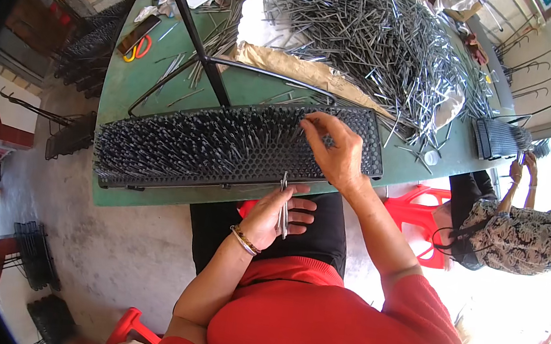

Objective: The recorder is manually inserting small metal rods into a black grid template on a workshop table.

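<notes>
A long black rack (369, 135) with rows of holes lies along the table's near edge. Thin grey metal rods (171, 134) stand upright, densely packed, over its left and middle part; the holes at its right end are bare. My left hand (263, 217) is palm up just below the rack, with a few metal rods (285, 215) held under the thumb and its other fingers spread. Over the rack, at the border of the standing rods, my right hand (338, 150) has thumb and fingertips pinched together. What they grip is too small to make out.
A big heap of loose rods (373, 33) lies on a pale sheet on the green table (126, 80). A black metal frame (215, 73) rises behind the rack. Scissors (139, 48) lie at left. Another person (517, 230) works at right beside a smaller rack (493, 139).
</notes>
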Available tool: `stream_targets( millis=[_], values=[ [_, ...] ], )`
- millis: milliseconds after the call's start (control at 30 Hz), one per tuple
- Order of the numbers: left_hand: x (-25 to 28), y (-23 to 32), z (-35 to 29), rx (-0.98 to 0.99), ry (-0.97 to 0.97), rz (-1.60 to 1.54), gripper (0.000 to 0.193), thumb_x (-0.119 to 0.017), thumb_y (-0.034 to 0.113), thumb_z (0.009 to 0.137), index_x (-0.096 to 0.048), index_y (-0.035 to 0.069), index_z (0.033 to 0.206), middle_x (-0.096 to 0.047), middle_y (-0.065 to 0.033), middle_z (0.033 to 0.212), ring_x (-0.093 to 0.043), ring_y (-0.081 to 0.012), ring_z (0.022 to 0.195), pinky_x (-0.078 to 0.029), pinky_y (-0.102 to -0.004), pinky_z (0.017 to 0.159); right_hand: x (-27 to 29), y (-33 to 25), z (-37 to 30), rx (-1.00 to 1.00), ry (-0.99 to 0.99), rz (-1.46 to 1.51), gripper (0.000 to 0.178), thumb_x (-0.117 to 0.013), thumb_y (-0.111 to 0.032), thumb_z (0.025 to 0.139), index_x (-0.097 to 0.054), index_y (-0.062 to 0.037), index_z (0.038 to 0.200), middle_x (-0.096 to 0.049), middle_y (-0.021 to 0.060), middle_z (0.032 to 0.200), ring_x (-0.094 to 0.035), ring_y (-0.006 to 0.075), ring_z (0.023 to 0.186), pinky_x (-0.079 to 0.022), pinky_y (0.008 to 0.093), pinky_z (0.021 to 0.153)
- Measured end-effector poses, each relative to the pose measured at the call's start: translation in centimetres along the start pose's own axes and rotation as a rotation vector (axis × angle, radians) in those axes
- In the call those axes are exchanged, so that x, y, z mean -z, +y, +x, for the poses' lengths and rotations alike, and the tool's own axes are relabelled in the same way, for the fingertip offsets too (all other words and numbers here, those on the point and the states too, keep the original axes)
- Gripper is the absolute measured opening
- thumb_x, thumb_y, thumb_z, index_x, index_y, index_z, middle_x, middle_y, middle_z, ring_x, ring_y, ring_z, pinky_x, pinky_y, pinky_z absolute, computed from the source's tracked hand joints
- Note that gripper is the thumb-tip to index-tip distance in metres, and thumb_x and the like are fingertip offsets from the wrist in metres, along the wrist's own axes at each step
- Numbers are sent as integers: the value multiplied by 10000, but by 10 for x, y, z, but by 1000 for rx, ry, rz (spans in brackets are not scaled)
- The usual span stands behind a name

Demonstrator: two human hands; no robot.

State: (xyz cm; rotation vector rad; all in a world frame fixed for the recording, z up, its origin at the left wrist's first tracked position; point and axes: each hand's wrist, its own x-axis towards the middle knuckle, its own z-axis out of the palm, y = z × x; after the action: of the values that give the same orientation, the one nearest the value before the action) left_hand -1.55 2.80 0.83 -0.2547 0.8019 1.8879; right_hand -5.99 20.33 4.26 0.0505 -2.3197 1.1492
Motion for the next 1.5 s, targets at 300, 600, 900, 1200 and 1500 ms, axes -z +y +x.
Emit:
stream_targets(
  millis=[300,600,900,1200,1500],
  values=[
    [12,-12,5,-84,17,30,390,-441,284,962,-533,-15,1193,-625,-97,976,-479,-70,659,-393,-209,552,-6,7,-1,299,-39,-120,248,-713,-40,765,-650,-53,1005,-666,94,865,-636,251,760,-508,330,669],
    [-14,4,-12,-73,58,79,381,-419,292,978,-525,4,1203,-626,-83,953,-547,-83,715,-429,-214,560,-5,7,3,306,-138,-170,314,-598,0,837,-599,-31,1150,-589,133,1015,-587,307,870,-484,365,733],
    [15,-9,3,-120,-98,36,354,-452,246,980,-530,-19,1201,-622,-63,954,-550,-77,732,-441,-204,601,-5,7,4,350,-204,-160,362,-581,26,841,-559,-9,1200,-553,161,1029,-575,306,883,-482,358,751],
    [3,-1,-9,-222,-122,101,356,-436,243,992,-519,-37,1195,-621,-99,1017,-617,-139,877,-518,-290,786,20,-24,-20,-215,-560,145,185,-692,-108,833,-668,1,982,-624,89,834,-593,147,703,-477,275,619],
    [2,3,-15,-125,-144,357,372,-427,256,998,-440,19,1285,-576,-125,1139,-606,-197,989,-517,-342,855,24,-21,-22,-621,-672,597,142,-662,-94,871,-669,31,939,-667,39,801,-582,62,691,-467,202,597]
  ],
)
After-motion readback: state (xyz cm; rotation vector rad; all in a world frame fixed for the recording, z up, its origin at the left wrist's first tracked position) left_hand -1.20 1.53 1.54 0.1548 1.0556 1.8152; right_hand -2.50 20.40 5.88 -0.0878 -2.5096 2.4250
